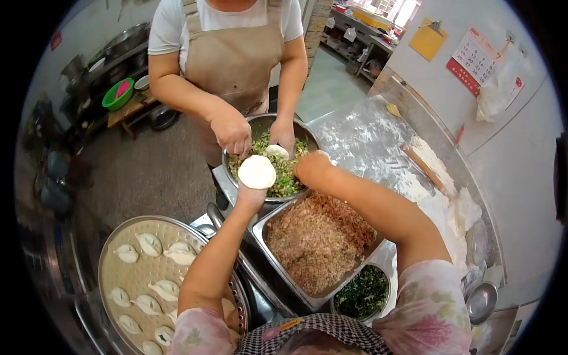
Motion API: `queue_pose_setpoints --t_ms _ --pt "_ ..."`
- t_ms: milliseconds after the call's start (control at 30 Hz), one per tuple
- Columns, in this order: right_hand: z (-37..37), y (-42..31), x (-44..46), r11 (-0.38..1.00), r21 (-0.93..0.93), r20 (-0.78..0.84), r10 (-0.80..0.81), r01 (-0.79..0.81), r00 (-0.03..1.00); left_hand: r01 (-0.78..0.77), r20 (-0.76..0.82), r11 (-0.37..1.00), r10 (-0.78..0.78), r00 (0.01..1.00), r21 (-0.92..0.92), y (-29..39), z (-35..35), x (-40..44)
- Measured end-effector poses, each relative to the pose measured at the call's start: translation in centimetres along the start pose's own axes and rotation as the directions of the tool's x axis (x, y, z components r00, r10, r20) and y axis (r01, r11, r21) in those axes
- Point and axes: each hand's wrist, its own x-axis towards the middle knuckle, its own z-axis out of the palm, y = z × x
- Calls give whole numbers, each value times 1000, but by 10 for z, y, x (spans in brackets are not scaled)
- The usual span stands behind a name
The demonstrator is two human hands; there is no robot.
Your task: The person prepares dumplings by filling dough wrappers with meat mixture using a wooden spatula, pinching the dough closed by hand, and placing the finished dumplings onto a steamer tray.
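A round white dough wrapper (257,172) lies flat on my left hand (251,196), raised at the near left rim of a metal bowl (310,137). My right hand (315,168) is closed at the bowl's right side, its fingers down at the chopped green filling (284,188); whatever it grips is hidden. Across from me, a co-worker's hand holds another dough wrapper (277,151) over the same bowl. The co-worker's other hand (232,134) is closed above the filling. Below my forearms sits a square metal pan of minced filling (316,242).
A round perforated tray (109,260) with several shaped dumplings stands at the lower left. Chopped dark greens (362,291) fill a small container by my right elbow. On the floured steel table (367,139) lie a rolling pin (423,168) and loose flour. A ladle (482,302) is at right.
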Motion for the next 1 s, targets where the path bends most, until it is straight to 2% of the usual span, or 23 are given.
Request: queue_pose_setpoints --t_ms 33,133,167,200,233,300,400,500,600,633,733,767,833,867,933,1000 --pt "2 0 0 1000 -3 -12 10 -10 1000 -36 22 999 37 999 -40 -8 5 2" --pt "6 4 0 1000 8 12 -3 3 1000 -65 147 995 53 988 77 -4 2 6" --pt "12 5 0 1000 -17 28 12 -12 1000 -114 85 992 109 990 58 -2 2 4" --pt "20 10 3 999 -39 44 19 -18 999 -252 133 943 227 965 218 -10 2 9" --pt "29 11 5 998 -57 61 19 -15 998 -119 111 991 111 988 64 -1 -1 11" --pt "41 12 8 992 -30 -79 120 -122 990 112 91 976 -96 991 -189 32 -10 7" --pt "42 19 16 987 37 -233 159 -155 959 216 -17 938 -229 973 -272 20 -7 4" --pt "44 24 28 975 67 -258 224 -214 940 419 61 753 -453 889 -508 16 -10 7" --pt "26 36 17 970 146 -136 213 -193 968 248 -98 763 -376 921 -597 3 -2 6" --pt "21 39 13 951 219 -134 252 -219 958 258 -99 752 -393 914 -606 0 -1 6" --pt "-24 42 -19 954 201 -47 236 -223 970 255 -115 738 -409 905 -624 5 0 4" --pt "-32 42 -26 952 251 -18 184 -173 983 284 -112 753 -427 898 -594 7 -1 4" --pt "-41 41 -34 933 352 24 73 -77 997 209 -188 840 -341 921 -501 12 -1 5" --pt "-40 35 -32 938 342 46 47 -60 998 171 -222 877 -294 930 -449 13 -1 4" --pt "-24 17 -18 945 327 89 -5 -25 996 234 -141 856 -331 933 -461 12 -4 2" --pt "-4 5 -5 959 275 49 61 -72 997 301 -92 811 -396 913 -502 11 -6 1"
